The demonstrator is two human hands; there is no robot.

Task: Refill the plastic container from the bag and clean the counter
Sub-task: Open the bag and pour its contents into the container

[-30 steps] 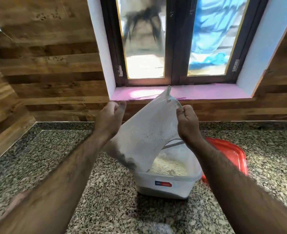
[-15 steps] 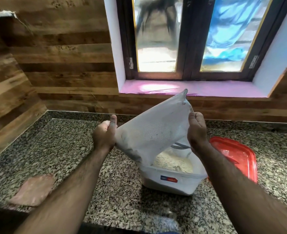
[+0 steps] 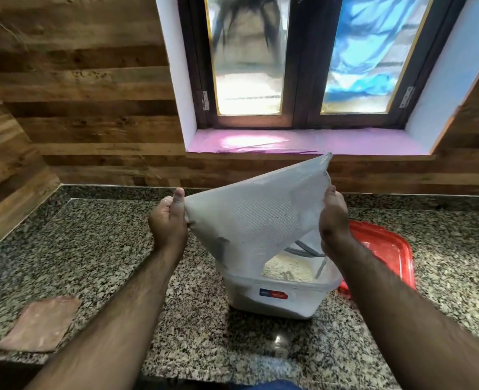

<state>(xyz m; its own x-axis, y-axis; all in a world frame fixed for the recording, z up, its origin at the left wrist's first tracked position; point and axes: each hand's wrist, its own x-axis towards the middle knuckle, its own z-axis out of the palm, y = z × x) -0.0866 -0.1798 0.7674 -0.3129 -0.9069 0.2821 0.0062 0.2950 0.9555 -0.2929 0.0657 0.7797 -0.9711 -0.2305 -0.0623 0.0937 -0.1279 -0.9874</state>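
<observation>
The left hand (image 3: 168, 220) pinches one upper corner of the limp, translucent white plastic bag (image 3: 256, 220), thumb upright against the film and the other fingers curled behind it. The right hand (image 3: 334, 218) grips the bag's opposite edge, fingers folded round the plastic. Between them the bag hangs upended and stretched almost flat, its far corner pointing up toward the window and its lower end drooping into the rectangular clear plastic container (image 3: 277, 298) that stands on the speckled granite table (image 3: 97, 249), just below and between both hands.

Inside the container lies a pale, grainy heap, and a thin grey loop shows at the bag's lower end; what that loop is cannot be told. The bag looks nearly drained, so the step in hand seems to be the last of the pouring: shaking out what clings inside.

Just right of the container, touching or nearly so, lies a red plastic lid (image 3: 384, 249), flat on the table. Well apart at the near left edge rests a flat pinkish cloth (image 3: 40, 323).

The next move likely calls for lifting the bag's mouth clear without scattering grains, setting the bag aside, then fitting the red lid before the cloth is taken up for wiping.
</observation>
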